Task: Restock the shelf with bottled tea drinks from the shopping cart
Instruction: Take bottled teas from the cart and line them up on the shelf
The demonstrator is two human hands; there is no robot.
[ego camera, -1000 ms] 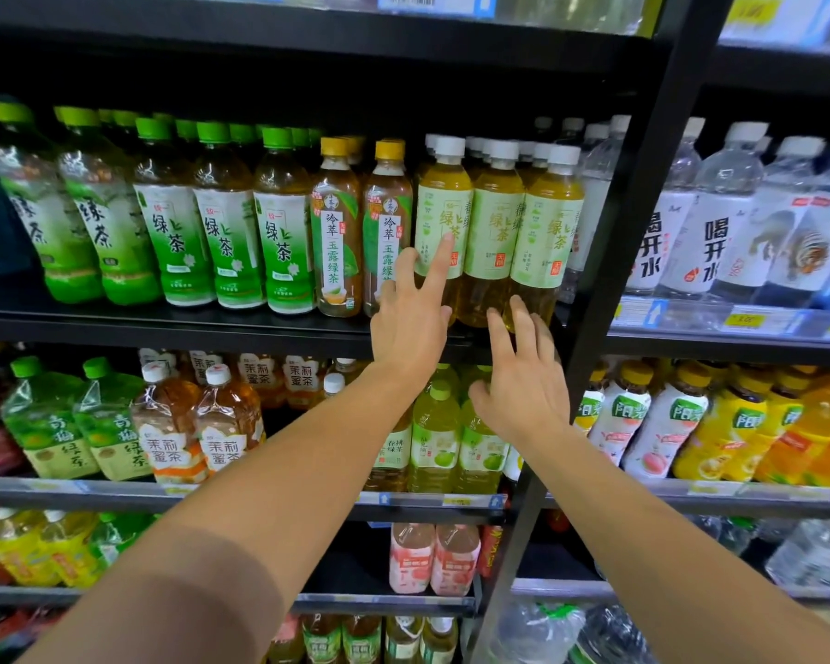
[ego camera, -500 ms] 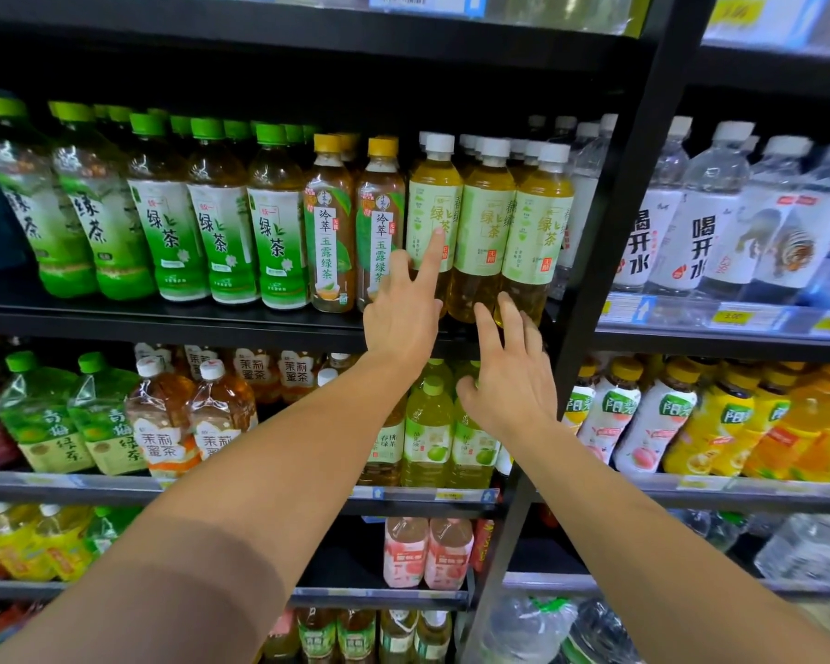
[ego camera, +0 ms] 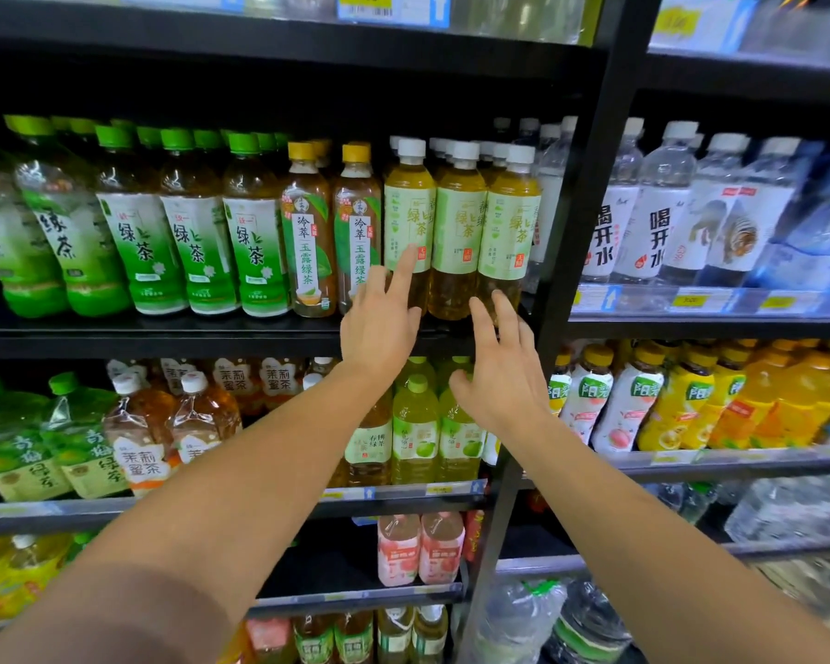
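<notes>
You are at the tidying step: the white-capped tea bottles (ego camera: 456, 227) stand in a row at the right end of the upper shelf (ego camera: 164, 335), and neither hand carries a bottle. Your left hand (ego camera: 379, 323) reaches up with its fingers straight and spread, the index fingertip on the label of the leftmost bottle of that row. Your right hand (ego camera: 504, 376) is beside it, fingers relaxed and apart, the two longest tips at the foot of the rightmost bottle, close to the black upright post (ego camera: 581, 222). Whether those tips press the bottle or only hover against it is hard to tell from this angle.

The row looks full at the front, caps level and labels facing out. The shopping cart is not in view, so the next move is likely to turn back to it for another bottle. Before that, nudge the front bottles square to the shelf edge and check they stand upright; they sit tight together, so a hard push on one could tip its neighbour or the yellow-capped bottles (ego camera: 331, 232) to the left.

Compared with a second ago, little has changed: both hands sit at the same bottles in the same open pose, and no bottle in the row has visibly shifted.
</notes>
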